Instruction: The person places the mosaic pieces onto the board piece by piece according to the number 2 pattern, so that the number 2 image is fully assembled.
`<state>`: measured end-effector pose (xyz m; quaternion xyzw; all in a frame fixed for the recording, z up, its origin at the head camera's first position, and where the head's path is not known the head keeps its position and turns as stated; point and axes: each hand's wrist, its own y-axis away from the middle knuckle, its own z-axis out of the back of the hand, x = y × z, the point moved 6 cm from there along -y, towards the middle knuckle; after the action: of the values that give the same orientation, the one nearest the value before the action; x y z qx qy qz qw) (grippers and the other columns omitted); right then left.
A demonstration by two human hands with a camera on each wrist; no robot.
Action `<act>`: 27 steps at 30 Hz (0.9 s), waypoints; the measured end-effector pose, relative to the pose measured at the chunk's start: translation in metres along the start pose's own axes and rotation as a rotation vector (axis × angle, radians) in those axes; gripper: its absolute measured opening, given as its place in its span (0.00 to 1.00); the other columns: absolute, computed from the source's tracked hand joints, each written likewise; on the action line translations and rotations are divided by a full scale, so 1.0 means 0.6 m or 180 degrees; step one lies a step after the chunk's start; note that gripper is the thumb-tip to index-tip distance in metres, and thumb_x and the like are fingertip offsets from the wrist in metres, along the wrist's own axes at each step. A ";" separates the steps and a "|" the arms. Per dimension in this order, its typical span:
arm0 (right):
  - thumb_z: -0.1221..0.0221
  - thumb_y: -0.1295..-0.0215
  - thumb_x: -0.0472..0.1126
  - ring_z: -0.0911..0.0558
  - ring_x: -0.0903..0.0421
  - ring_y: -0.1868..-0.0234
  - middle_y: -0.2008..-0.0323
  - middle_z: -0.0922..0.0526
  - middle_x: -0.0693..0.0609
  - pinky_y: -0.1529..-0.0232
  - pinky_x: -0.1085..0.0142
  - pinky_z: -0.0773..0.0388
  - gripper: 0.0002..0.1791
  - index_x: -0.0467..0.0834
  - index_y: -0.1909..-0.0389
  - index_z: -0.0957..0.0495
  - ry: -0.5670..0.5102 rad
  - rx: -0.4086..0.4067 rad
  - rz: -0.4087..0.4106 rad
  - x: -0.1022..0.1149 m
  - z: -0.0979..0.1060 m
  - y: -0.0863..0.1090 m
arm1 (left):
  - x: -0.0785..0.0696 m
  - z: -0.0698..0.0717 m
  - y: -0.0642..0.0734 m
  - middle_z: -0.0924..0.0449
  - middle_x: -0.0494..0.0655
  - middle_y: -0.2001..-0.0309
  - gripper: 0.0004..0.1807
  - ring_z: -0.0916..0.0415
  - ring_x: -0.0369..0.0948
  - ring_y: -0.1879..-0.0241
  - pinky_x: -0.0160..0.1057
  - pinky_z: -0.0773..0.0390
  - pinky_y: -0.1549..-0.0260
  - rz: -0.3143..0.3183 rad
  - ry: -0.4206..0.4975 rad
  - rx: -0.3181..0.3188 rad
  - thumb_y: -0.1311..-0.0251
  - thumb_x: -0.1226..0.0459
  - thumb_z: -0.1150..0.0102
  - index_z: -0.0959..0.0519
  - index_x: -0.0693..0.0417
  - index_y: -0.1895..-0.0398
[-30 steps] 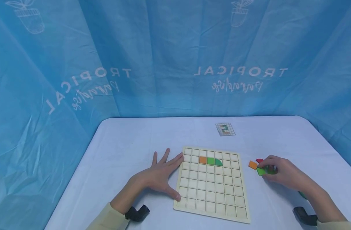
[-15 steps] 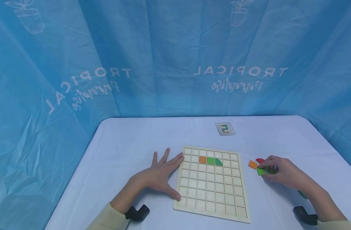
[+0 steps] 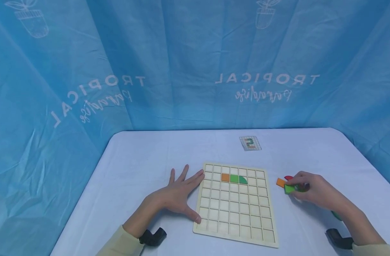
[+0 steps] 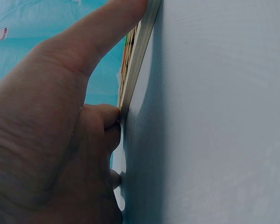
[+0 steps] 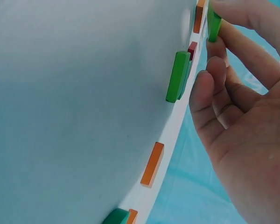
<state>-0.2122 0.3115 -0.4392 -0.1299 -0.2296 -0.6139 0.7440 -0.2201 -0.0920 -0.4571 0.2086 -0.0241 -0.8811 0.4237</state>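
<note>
A light-green tile (image 3: 289,189) is pinched in the right grip (image 3: 315,190), just above the surface (image 3: 144,153), to the right of the gridded board (image 3: 234,207). The left grip (image 3: 175,197) is released, its spread fingers (image 3: 183,175) rested against the board's left edge.

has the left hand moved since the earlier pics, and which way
No: in the head view, the left hand shows no visible shift either way against the board; it still touches the same edge.

The board (image 3: 236,209) at the left fingers (image 3: 194,180) seems of matt wood, and the green tile (image 5: 215,29) between the right fingers (image 5: 247,51) looks smooth.
</note>
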 end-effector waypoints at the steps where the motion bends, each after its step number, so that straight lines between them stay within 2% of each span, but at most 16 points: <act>1: 0.27 0.52 0.42 0.28 0.54 0.65 0.64 0.22 0.56 0.71 0.68 0.27 0.18 0.49 0.56 0.14 0.0005 -0.0006 0.0009 0.001 0.000 -0.001 | 0.000 0.000 0.000 0.72 0.28 0.25 0.74 0.84 0.51 0.28 0.66 0.80 0.40 -0.0003 -0.0006 -0.0002 0.76 0.19 0.45 0.61 0.36 0.23; 16: 0.27 0.51 0.41 0.26 0.57 0.66 0.65 0.21 0.62 0.68 0.68 0.26 0.17 0.52 0.57 0.14 -0.0054 -0.0090 0.0327 0.036 -0.004 -0.016 | -0.001 0.001 0.000 0.72 0.28 0.25 0.74 0.83 0.51 0.28 0.66 0.81 0.40 0.0010 -0.0016 0.0005 0.75 0.19 0.44 0.61 0.36 0.23; 27: 0.28 0.50 0.40 0.26 0.56 0.68 0.68 0.22 0.59 0.71 0.68 0.27 0.17 0.52 0.57 0.15 -0.0261 0.0076 0.0419 0.064 -0.021 -0.033 | 0.000 -0.001 0.000 0.72 0.28 0.25 0.74 0.83 0.50 0.28 0.66 0.81 0.40 -0.0002 0.0026 0.0003 0.76 0.19 0.44 0.61 0.37 0.22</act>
<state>-0.2234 0.2685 -0.4325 -0.1609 -0.2582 -0.5550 0.7742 -0.2201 -0.0918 -0.4575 0.2124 -0.0227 -0.8804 0.4234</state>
